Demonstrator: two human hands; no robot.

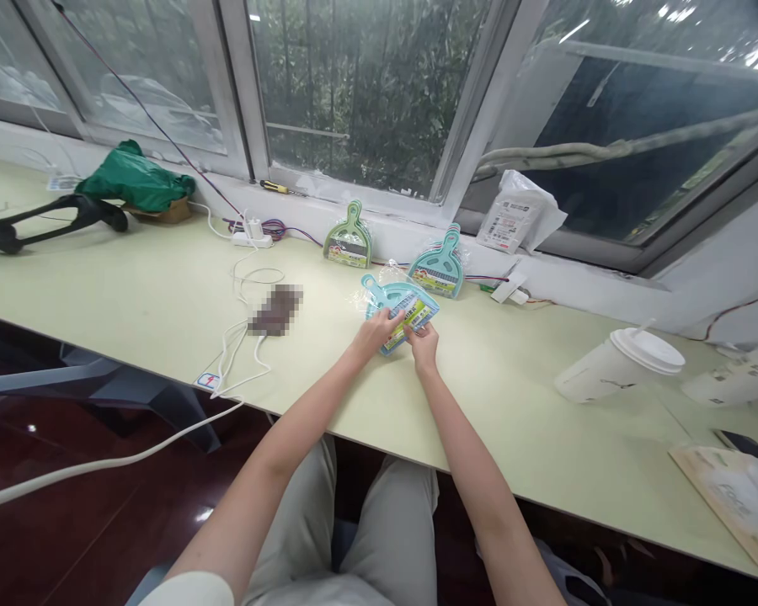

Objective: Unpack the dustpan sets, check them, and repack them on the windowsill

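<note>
On the pale desk [164,295], teal dustpan set [399,310] in clear wrap, yellow label, gripped by 2 hands, left [377,326], right [424,341]

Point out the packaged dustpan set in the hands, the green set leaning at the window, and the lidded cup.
Packaged dustpan set [397,296], head view, on the blue pan.
Green set [349,240], head view, on its body.
Lidded cup [606,370], head view, on its side wall.

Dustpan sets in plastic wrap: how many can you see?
3. A blue one held in both hands, a green one leaning against the window sill, and a teal one right of it, possibly a stack.
</note>
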